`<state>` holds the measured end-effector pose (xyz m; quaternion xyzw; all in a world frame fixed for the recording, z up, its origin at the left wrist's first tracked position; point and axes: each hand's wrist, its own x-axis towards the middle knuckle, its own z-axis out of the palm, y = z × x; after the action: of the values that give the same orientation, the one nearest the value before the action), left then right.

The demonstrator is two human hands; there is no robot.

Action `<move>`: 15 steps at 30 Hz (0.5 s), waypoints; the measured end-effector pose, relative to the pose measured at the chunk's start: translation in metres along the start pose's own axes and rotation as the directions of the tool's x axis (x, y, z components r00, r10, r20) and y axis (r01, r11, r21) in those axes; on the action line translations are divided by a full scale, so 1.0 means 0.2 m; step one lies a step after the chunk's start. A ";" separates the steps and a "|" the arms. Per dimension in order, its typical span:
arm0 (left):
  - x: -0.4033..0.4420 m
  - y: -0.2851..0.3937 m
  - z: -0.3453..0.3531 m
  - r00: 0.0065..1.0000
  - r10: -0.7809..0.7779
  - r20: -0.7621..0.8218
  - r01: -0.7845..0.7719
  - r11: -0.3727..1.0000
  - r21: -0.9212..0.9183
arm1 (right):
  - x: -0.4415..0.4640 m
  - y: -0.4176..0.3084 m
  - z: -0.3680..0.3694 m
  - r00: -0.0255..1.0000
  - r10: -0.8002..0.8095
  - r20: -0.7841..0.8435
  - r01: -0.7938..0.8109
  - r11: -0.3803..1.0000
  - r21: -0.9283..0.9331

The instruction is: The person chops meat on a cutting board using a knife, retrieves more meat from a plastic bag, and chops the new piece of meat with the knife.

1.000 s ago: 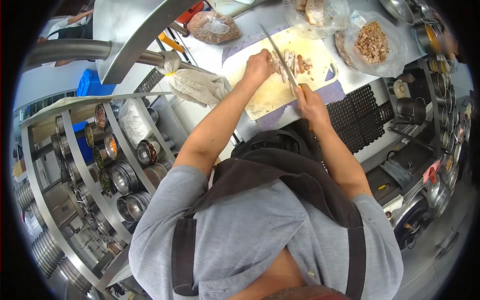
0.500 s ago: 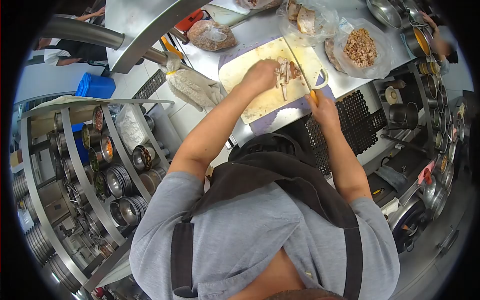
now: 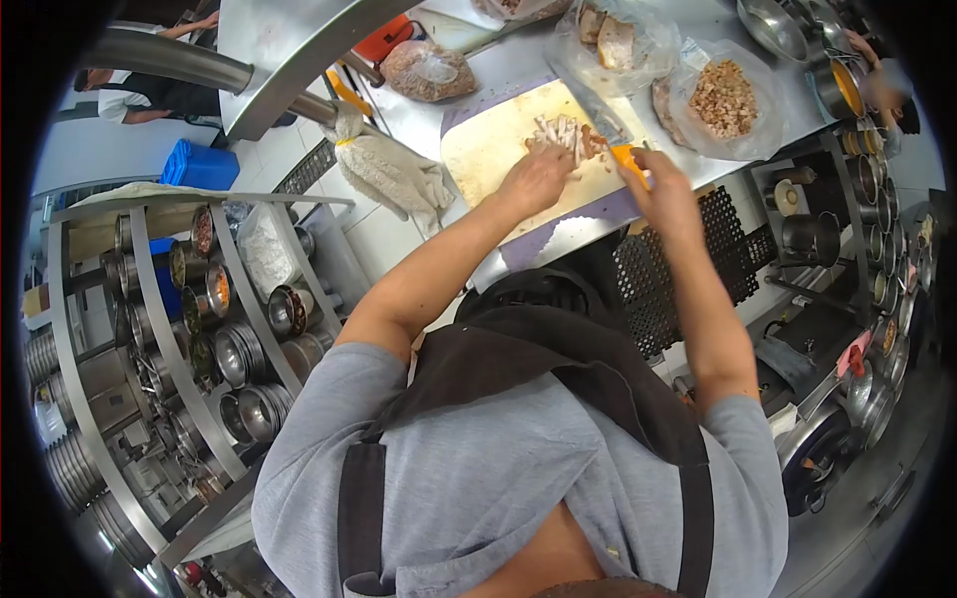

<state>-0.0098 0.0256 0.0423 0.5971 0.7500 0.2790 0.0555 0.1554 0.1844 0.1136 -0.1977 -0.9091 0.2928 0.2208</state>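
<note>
A cream cutting board (image 3: 480,149) lies on a purple cloth (image 3: 528,249) on the steel counter. Sliced cooked meat strips (image 3: 560,132) are bunched on the board, with a redder piece at their right end. My left hand (image 3: 541,181) is at the near side of the strips, fingers curled together against them. My right hand (image 3: 663,191) grips the yellow-orange handle of a kitchen knife (image 3: 629,163). The knife's broad blade points away from me, with its flat side showing, just right of the strips.
Behind the board are a bag with meat chunks (image 3: 615,45), a bag of diced meat (image 3: 722,98) and a tied bag (image 3: 429,72). A towel (image 3: 384,171) hangs at the left. Racked metal bowls (image 3: 237,354) stand left; other people are at both sides.
My left hand has drawn back toward me along the strips, which now look more bunched. My right hand has shifted, and the knife has turned from edge-on to show its flat side.
</note>
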 end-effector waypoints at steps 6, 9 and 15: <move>0.13 -0.13 -0.09 0.995 -0.081 0.059 0.078 0.996 0.045 | -0.01 -0.89 -0.97 0.854 -0.507 0.118 0.497 0.861 0.105; 0.21 -0.19 -0.08 0.973 -0.027 0.230 -0.018 0.981 0.193 | -0.07 -1.04 -1.13 0.835 -0.530 0.150 0.472 0.828 0.303; 0.34 -0.13 -0.11 0.953 -0.079 0.293 -0.001 0.965 0.261 | -0.23 -1.02 -1.22 0.888 -0.354 0.294 0.313 0.933 0.177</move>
<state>-0.0602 0.0780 0.0654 0.6196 0.7744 0.0836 0.0966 0.2726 0.1173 0.4066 0.0263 -0.9330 0.3349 0.1287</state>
